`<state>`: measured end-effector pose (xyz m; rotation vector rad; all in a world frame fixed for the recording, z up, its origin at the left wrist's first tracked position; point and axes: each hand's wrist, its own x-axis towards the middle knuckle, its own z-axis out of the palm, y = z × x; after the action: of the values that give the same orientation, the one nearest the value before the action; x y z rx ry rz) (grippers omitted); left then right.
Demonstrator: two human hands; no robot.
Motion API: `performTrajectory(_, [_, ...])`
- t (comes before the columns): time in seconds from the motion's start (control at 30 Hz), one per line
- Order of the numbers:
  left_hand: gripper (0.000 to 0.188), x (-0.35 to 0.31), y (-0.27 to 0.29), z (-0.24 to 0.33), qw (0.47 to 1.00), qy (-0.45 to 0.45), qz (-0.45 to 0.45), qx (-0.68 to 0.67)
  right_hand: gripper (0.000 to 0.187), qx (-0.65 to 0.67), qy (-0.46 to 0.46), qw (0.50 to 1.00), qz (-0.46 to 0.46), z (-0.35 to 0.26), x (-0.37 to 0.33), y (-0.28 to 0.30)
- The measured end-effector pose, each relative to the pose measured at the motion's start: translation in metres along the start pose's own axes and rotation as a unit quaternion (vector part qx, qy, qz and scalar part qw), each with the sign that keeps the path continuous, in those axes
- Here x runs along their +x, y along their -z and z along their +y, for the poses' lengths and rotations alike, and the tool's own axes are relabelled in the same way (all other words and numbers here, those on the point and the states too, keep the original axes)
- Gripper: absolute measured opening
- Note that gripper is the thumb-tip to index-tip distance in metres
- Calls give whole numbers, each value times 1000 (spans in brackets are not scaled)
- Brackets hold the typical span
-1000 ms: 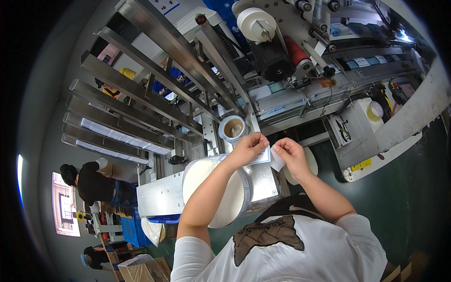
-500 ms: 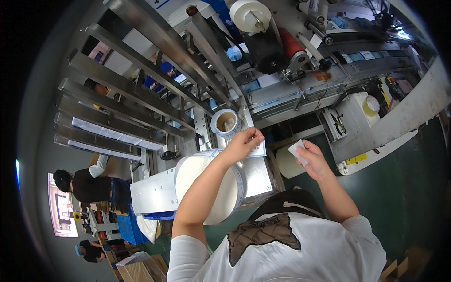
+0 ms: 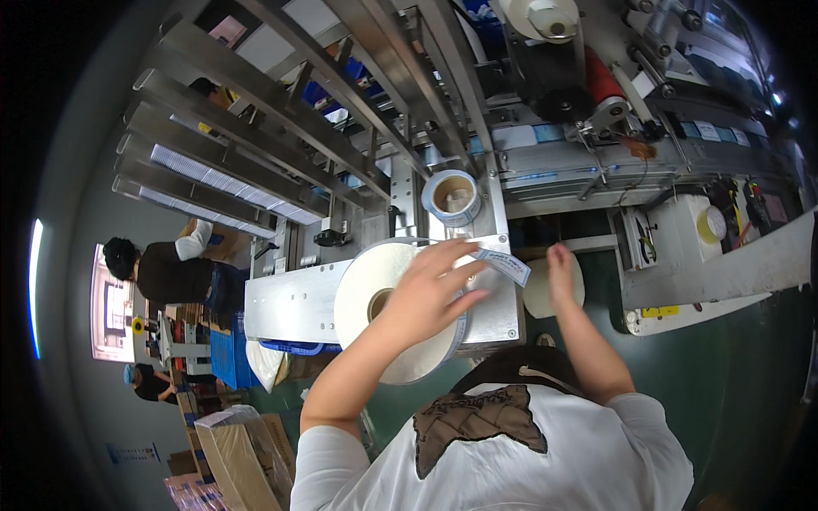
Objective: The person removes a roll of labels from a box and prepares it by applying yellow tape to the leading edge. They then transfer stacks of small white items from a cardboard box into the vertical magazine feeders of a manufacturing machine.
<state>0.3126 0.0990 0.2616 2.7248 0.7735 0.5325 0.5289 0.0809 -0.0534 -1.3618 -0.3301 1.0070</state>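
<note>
The left hand [image 3: 430, 285] is lying spread across the face of a large white roll [image 3: 383, 307] of label stock, its fingers splayed and loosely curled, and between thumb and fingertips it is pinching the loose end of a printed white strip [image 3: 504, 266] that is running off to the right. The roll is standing on edge against a flat steel plate [image 3: 290, 300], its brown core just showing beside the wrist.

The right hand [image 3: 560, 271] is hovering just beyond the tip of the strip, fingers straight and together, holding nothing; whether it is brushing the strip cannot be told. It is lying over a smaller pale roll [image 3: 538, 294] set lower down beside the steel plate.

Above the hands, a small roll of tape [image 3: 451, 197] with a cardboard core is sitting on the machine's metal deck. Slanted steel rails [image 3: 281, 145] are crossing the upper left, and a red roller [image 3: 601, 81] is showing at the top right. Far left, a person in a dark top [image 3: 175, 271] is bending over blue crates [image 3: 223, 362].
</note>
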Motion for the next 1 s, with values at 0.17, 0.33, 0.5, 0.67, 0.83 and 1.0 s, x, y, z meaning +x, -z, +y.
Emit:
performTrajectory(0.17, [33,-121,26,-39,905,318,278,56,49,-148,238,924,-260,-148,-32,-29])
performTrajectory(0.33, [64,-214,-14,-41,559,573,507,-320,51,-542,451,651,-281,-186,-96,-81])
performTrajectory(0.5, [82,-227,-72,-3,455,538,407,-581,41,-583,292,631,-420,-195,-129,-77])
performTrajectory(0.67, [68,-210,-85,9,459,451,403,-650,60,-440,98,694,-561,-192,-134,-64])
performTrajectory(0.83, [60,-189,-83,12,473,420,440,-637,62,-339,53,774,-532,-168,-135,-60])
performTrajectory(1.0, [58,-182,-102,18,460,411,473,-629,61,-179,-8,826,-535,-147,-120,-42])
